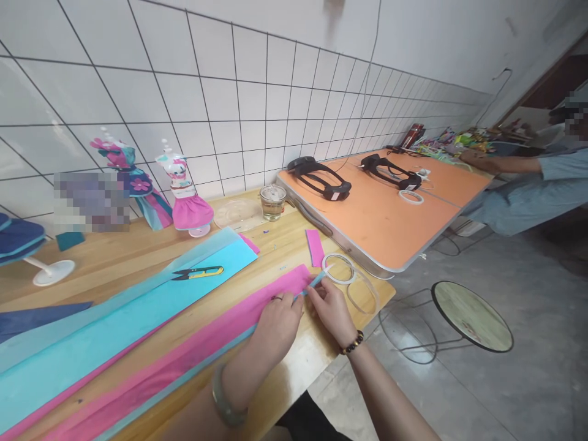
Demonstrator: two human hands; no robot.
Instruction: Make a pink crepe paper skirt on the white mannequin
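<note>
Head view. At lower centre of the frame, the left hand (275, 321) lies palm down on the pink crepe strip (184, 361), fingers flattened to pin it against the wooden table (138, 257). Just to its right, the right hand (331, 312) pinches the strip's near end, where a thin blue edge (316, 283) shows between thumb and forefinger.

The strip appears feather-light, limp and easily torn or stretched; it is best held flat under one palm and gripped at its very end, close to the fold, rather than lifted mid-length.

The strip is long and narrow, bright pink with a blue layer along its lower border. It runs diagonally from the lower left of the frame to the centre. A wider blue sheet (114, 324) lies parallel above it, carrying yellow-handled snips (197, 273). Clear tape rings (339, 268) rest right of centre.
</note>
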